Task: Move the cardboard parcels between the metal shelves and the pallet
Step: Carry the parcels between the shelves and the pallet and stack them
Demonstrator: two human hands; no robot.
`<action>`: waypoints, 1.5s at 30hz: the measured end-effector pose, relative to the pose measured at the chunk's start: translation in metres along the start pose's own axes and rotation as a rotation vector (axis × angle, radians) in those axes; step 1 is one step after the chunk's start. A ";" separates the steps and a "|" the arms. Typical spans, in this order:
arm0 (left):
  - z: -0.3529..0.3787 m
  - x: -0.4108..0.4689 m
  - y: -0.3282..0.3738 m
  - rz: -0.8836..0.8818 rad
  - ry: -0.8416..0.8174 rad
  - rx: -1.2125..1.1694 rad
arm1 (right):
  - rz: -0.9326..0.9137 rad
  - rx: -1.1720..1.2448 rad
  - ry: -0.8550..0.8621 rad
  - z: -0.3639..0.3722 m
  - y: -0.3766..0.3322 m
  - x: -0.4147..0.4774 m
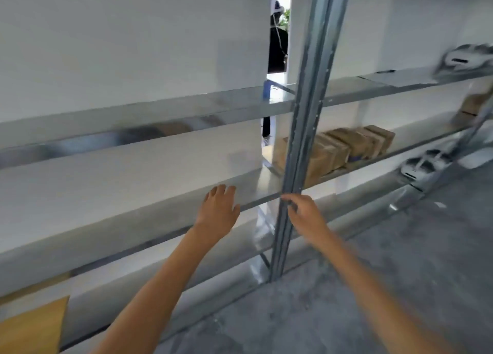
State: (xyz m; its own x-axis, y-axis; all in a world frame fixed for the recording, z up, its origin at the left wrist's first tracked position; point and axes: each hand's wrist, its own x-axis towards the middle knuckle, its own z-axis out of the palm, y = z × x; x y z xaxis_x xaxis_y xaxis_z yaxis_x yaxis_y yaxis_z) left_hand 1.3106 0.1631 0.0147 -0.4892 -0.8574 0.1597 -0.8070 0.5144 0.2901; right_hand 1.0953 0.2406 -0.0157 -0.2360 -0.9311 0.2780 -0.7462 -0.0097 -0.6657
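Cardboard parcels [344,146] sit in a row on the middle metal shelf [416,146].

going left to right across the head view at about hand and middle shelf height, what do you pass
cardboard parcel in the bottom corner → left hand → metal upright post → right hand → row of cardboard parcels on the shelf → white device

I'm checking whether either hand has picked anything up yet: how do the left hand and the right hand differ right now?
The left hand lies open, fingers spread, over the shelf edge; the right hand curls loosely by the upright post. The left hand looks sharp, the right hand motion-blurred. Both are bare and empty, and neither reaches the cardboard parcels.
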 end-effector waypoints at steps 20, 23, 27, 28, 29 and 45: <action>0.149 0.218 0.276 0.453 -0.138 -0.273 | 0.365 -0.114 0.276 -0.209 0.240 0.019; 0.164 0.260 0.300 0.451 -0.145 -0.333 | 0.385 -0.107 0.300 -0.235 0.266 0.058; 0.184 0.311 0.335 0.465 -0.149 -0.337 | 0.377 -0.089 0.325 -0.262 0.301 0.090; 0.189 0.320 0.344 0.467 -0.152 -0.338 | 0.384 -0.083 0.319 -0.266 0.311 0.093; 0.194 0.329 0.353 0.479 -0.156 -0.334 | 0.397 -0.074 0.320 -0.271 0.322 0.096; 0.301 0.498 0.491 0.321 -0.109 -0.287 | 0.392 -0.036 0.206 -0.387 0.529 0.226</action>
State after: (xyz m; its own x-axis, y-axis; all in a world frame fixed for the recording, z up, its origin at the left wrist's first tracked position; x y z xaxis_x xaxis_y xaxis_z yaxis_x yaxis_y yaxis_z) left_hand 0.5709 -0.0072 -0.0470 -0.7447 -0.6402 0.1886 -0.4910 0.7170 0.4949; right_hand 0.4060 0.1659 -0.0365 -0.6217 -0.7698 0.1445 -0.5960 0.3453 -0.7250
